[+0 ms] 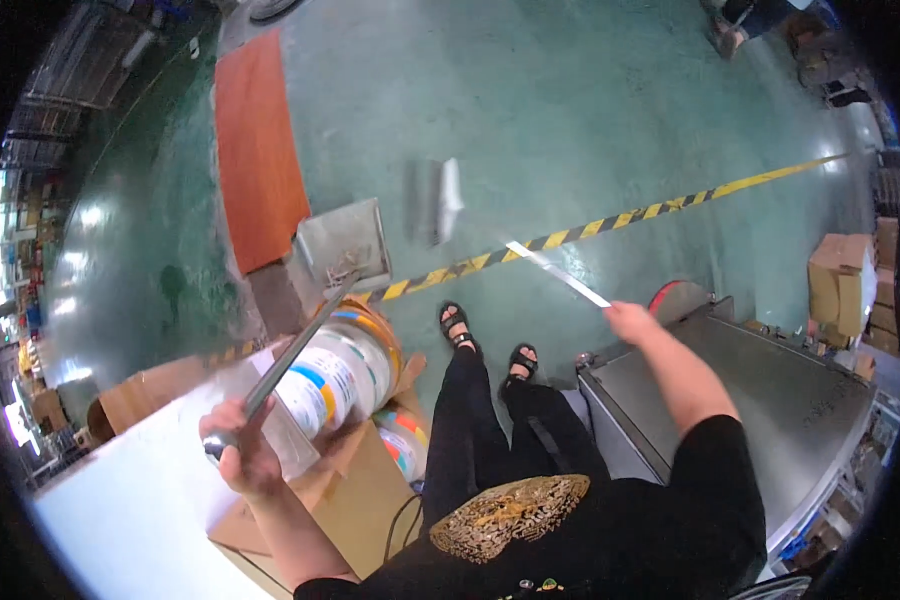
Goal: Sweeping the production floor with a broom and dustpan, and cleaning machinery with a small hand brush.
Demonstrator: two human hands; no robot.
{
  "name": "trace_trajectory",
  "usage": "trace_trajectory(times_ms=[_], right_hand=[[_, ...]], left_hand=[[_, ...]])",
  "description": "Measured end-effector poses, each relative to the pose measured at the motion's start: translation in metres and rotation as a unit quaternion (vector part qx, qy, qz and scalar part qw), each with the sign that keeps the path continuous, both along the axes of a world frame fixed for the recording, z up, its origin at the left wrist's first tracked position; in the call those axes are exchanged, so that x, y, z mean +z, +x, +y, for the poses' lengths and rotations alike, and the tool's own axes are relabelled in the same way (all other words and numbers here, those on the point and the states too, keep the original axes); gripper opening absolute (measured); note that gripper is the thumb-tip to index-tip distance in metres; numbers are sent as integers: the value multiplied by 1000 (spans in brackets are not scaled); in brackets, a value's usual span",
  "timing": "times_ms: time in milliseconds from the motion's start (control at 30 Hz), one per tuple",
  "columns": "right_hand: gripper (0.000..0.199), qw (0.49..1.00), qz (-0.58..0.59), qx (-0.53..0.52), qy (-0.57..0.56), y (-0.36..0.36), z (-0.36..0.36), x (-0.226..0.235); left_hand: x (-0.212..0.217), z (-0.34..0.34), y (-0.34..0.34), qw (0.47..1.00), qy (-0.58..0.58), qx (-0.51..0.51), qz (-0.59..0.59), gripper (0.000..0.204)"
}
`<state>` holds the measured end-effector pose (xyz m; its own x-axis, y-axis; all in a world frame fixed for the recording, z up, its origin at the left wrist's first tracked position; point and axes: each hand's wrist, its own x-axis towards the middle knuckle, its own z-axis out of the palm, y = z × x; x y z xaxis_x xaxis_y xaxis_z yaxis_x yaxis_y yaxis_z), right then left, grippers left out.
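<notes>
The left hand [238, 452] is fisted around the grey metal handle of a long dustpan [342, 247], whose flat steel tray rests on the glossy green floor [570, 120] beside the orange mat [258, 150]. The right hand [630, 322] grips a thin pale broom handle (motion-blurred), its brush head [438, 200] out over the floor.

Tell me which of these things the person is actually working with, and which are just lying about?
In use:
- long-handled metal dustpan, handle held by the left hand
- broom, blurred, with its pale handle in the right hand

Lying about:
- orange board on the floor
- large tape rolls
- cardboard boxes
- metal cabinet
</notes>
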<state>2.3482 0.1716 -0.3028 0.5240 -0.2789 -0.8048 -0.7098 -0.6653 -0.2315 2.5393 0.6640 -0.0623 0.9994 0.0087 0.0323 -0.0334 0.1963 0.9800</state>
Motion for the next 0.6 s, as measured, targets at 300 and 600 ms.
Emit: trace_trajectory(times_ms=[300,600], right_hand=[[33,985,133,108,11,204,131,-113],[38,955,230,-25,-187,69,-147,-17]], left_hand=[[-16,4,98,997,38,-64,16,30],[-49,-59,135,997,65,4,47,31]])
